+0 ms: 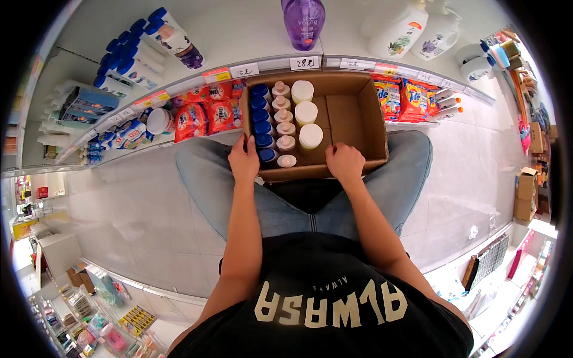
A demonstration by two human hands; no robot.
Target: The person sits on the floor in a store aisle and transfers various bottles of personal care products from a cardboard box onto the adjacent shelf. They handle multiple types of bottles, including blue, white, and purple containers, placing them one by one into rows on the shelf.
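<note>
An open cardboard box (351, 172) rests over my lap against the shelf. My left hand (244, 160) grips its left near corner, fingers outside and along the rim. My right hand (346, 163) holds the near wall, with its fingers over the edge. Inside, on the left, stands a row of blue-capped bottles (264, 127), beside a row of bottles with pale pink caps (285, 129). Several white-lidded containers (310, 137) form a third, shorter row. The right part of the box shows bare cardboard.
A purple bottle (304, 24) stands on the shelf above the box. White jugs (398, 31) are at its right, blue-capped bottles (134, 67) at its left. Red detergent bags (414, 100) lie on the lower shelf on both sides. More shelving stands behind me.
</note>
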